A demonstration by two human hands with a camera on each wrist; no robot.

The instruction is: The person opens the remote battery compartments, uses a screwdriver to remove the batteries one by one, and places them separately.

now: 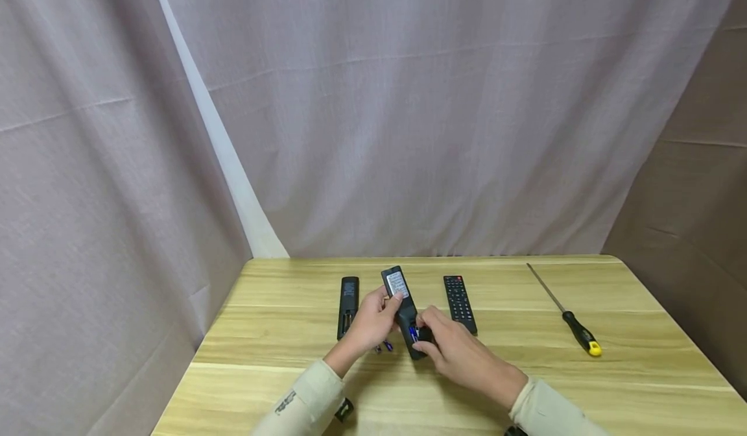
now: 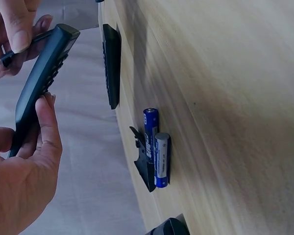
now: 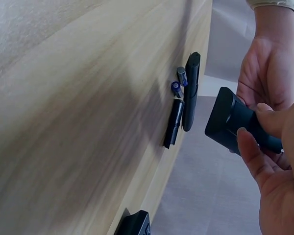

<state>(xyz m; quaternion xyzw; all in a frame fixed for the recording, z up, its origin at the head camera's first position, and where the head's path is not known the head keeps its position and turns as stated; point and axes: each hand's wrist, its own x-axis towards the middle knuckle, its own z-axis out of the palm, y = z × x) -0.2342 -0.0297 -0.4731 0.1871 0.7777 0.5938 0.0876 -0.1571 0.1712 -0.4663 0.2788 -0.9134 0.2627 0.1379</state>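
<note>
Nearest the person, both hands meet over the worktop (image 1: 280,384) w/ a black remote (image 1: 404,306) held between them, lifted off the wood, back side up, grey label at its far end. Left hand (image 1: 369,326) grips the remote's mid section, fingers curled round it. Right hand (image 1: 458,351) pinches the near end, fingers curled over the open battery bay; a blue cell shows there.

Just beside the left hand, two blue batteries (image 2: 157,147) lie side by side on the worktop, a black cover piece (image 2: 144,164) touching them. Further back: a second remote (image 1: 347,305) on the left, a third remote (image 1: 460,303), buttons up, on the right. Well apart at far right lies a screwdriver (image 1: 574,329), black/yellow handle.
</note>
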